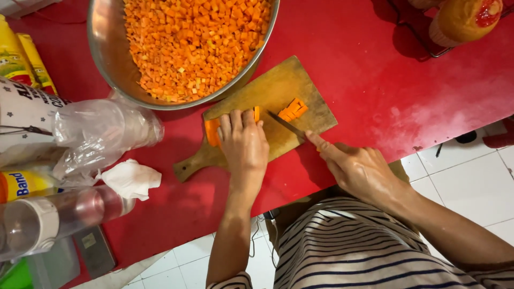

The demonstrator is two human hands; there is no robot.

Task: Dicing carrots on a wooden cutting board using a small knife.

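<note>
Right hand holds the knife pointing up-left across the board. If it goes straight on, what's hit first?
Probably the carrot piece under the left hand: the right hand aims the knife there. Depth is unclear.

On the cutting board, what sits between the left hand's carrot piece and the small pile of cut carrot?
In the head view, the knife blade lies between the carrot piece under the left hand and the cut pile; the right hand holds the knife.
</note>
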